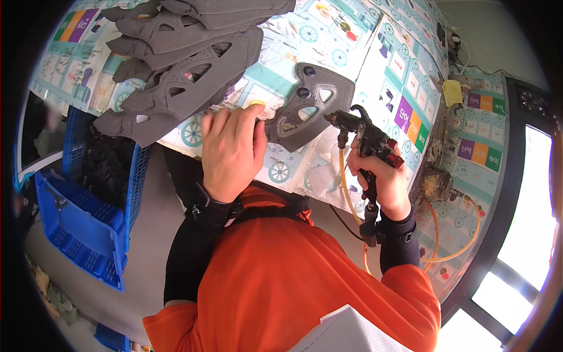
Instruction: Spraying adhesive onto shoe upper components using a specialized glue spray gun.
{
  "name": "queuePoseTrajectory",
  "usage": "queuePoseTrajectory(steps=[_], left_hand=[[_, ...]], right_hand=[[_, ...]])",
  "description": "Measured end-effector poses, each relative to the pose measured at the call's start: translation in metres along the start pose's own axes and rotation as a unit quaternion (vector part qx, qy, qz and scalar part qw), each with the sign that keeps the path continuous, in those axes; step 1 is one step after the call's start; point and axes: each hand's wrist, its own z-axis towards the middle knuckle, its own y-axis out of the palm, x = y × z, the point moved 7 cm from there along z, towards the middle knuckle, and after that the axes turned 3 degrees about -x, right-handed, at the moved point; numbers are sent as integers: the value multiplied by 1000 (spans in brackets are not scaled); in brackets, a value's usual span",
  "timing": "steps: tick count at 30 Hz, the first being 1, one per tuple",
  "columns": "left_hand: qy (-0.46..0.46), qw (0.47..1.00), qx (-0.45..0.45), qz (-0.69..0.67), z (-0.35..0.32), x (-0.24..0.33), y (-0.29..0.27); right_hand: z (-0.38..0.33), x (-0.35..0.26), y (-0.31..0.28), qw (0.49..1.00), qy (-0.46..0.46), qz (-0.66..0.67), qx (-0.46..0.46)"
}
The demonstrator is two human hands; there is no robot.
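Note:
A dark grey flat piece with cut-out openings (319, 112) lies on the patterned table covering near the front edge. My left hand (231, 146) has its fingers bent, with thumb and forefinger closed at the piece's left end. In my right hand (381, 179) is a black spray gun (366, 138) with red knobs, the fingers wrapped round its handle. Its nozzle end sits just off the right side of the piece, pointing left. From beneath the gun hangs a yellowish hose (343, 176).
Several similar grey pieces (187, 76) overlap in a stack at the table's left. On the floor to the left stand blue plastic crates (88, 229), one with dark contents. Coiled orange hoses (469, 234) hang at the right, near a dark-framed window or door (498, 217).

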Motion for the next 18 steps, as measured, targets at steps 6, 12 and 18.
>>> queuePoseTrajectory(steps=[6,12,18], left_hand=[[-2,1000,1,-2,-1,-1,0],[-2,1000,0,-3,-2,-2,1],[-1,1000,-2,1,-2,-2,1]], right_hand=[[4,-2,12,1000,10,-7,-29],[4,4,22,996,27,48,-72],[-7,13,21,995,54,36,-70]])
